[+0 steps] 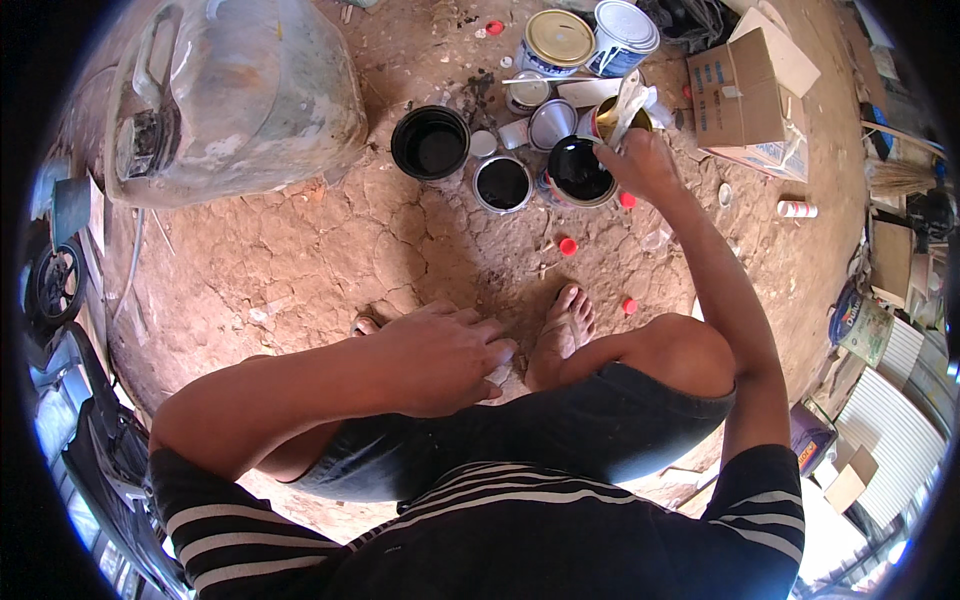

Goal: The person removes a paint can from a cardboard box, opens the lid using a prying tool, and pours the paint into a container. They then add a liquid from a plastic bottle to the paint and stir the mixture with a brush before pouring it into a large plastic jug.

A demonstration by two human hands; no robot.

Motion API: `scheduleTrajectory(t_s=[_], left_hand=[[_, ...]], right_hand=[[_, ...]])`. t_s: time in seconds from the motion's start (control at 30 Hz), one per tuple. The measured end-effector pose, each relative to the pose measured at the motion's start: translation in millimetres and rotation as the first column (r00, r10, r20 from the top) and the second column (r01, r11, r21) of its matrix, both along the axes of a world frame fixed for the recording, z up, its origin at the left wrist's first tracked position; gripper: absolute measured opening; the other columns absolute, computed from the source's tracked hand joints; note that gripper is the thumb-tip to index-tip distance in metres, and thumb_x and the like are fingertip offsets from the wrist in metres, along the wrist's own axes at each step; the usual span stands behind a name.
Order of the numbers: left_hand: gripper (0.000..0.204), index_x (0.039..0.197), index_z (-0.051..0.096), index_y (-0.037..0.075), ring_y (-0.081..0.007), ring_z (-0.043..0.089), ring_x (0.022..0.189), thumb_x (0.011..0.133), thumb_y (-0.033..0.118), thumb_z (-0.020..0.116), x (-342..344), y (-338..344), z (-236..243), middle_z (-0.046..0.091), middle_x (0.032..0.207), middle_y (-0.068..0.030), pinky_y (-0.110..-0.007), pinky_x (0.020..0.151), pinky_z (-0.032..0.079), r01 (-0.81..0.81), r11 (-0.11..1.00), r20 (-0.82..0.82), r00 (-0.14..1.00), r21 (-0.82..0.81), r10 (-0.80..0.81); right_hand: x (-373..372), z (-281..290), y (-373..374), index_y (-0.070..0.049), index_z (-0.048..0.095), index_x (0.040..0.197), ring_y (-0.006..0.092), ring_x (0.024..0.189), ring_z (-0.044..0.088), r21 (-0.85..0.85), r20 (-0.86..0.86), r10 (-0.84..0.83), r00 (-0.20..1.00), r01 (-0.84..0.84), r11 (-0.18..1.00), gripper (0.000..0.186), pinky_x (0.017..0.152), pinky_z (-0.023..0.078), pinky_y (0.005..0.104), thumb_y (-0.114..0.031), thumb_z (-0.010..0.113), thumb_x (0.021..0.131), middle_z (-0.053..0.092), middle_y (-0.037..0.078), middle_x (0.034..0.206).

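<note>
Right hand grips a pale stick, perhaps; three open paint cans (black) beside it.

The right hand covers its own fingers and the grip of the pale stick, so how they close cannot be told. The stick hides much of the gold-rimmed tin behind it. The left hand lies over the left foot, leaving only toes showing, and covers most of a small white scrap. The big plastic drum is cut off at the top edge.
</note>
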State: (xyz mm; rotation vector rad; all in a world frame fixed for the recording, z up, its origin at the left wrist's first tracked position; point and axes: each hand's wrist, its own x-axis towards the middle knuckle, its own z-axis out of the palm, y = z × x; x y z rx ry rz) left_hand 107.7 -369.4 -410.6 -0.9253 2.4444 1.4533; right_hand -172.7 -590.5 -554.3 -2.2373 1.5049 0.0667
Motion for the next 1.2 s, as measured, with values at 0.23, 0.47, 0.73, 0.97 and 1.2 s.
scheduleTrajectory(t_s=[0.23, 0.47, 0.73, 0.97, 1.2], left_hand=[[0.044, 0.124, 0.061, 0.001, -0.0373, 0.062, 0.116, 0.098, 0.037, 0.062, 0.4, 2.3, 1.1, 0.064, 0.119, -0.0191, -0.05, 0.099, 0.047, -0.011, 1.0, 0.003, 1.0, 0.004, 0.011], [0.044, 0.124, 0.06, 0.002, -0.0372, 0.063, 0.115, 0.097, 0.037, 0.062, -1.1, 5.2, -1.3, 0.064, 0.118, -0.0193, -0.05, 0.099, 0.046, -0.029, 0.999, 0.003, 1.0, -0.018, 0.029], [0.044, 0.123, 0.061, 0.001, -0.0371, 0.063, 0.116, 0.097, 0.036, 0.063, -1.0, 2.9, 4.2, 0.064, 0.119, -0.019, -0.049, 0.1, 0.047, -0.011, 1.0, 0.012, 1.0, 0.004, 0.01], [0.046, 0.13, 0.058, 0.004, -0.0388, 0.061, 0.119, 0.093, 0.031, 0.065, -2.1, 1.8, 4.4, 0.062, 0.131, -0.0205, -0.049, 0.105, 0.045, 0.022, 0.999, 0.049, 0.999, 0.038, -0.024], [0.043, 0.123, 0.061, 0.001, -0.0367, 0.062, 0.116, 0.097, 0.035, 0.063, 2.3, 7.8, 4.2, 0.064, 0.119, -0.019, -0.049, 0.1, 0.046, -0.025, 1.0, 0.017, 1.0, -0.001, 0.025]], right_hand=[[16.7, 5.1, 8.9, 0.006, 0.073, 0.084, 0.0452, 0.088, 0.071, 0.144, 0.016, -0.001, 1.0, -0.001, 0.99, 0.051, 0.082, 0.057, 0.0506, -0.045, 0.073, 0.082, 0.071, 0.031, 0.088], [18.4, 12.1, 0.5, 0.004, 0.074, 0.087, 0.044, 0.088, 0.072, -0.089, -0.089, -0.065, 0.994, 0.057, 0.994, 0.05, 0.082, 0.057, 0.0505, -0.046, 0.072, 0.083, 0.071, 0.03, 0.088], [14.0, 19.3, 7.0, 0.007, 0.071, 0.082, 0.0462, 0.084, 0.071, 0.016, -0.082, 0.023, 0.996, -0.022, 1.0, 0.05, 0.081, 0.057, 0.0518, -0.042, 0.071, 0.083, 0.07, 0.032, 0.086], [17.5, -0.9, 14.6, 0.006, 0.072, 0.084, 0.0465, 0.088, 0.071, 0.016, 0.03, -0.024, 0.999, 0.024, 1.0, 0.048, 0.084, 0.056, 0.0539, -0.042, 0.07, 0.083, 0.07, 0.032, 0.088], [14.1, 17.3, 11.3, 0.006, 0.072, 0.087, 0.0458, 0.092, 0.07, -0.025, -0.095, -0.062, 0.994, 0.06, 0.998, 0.044, 0.087, 0.055, 0.0529, -0.038, 0.066, 0.084, 0.069, 0.034, 0.092]])
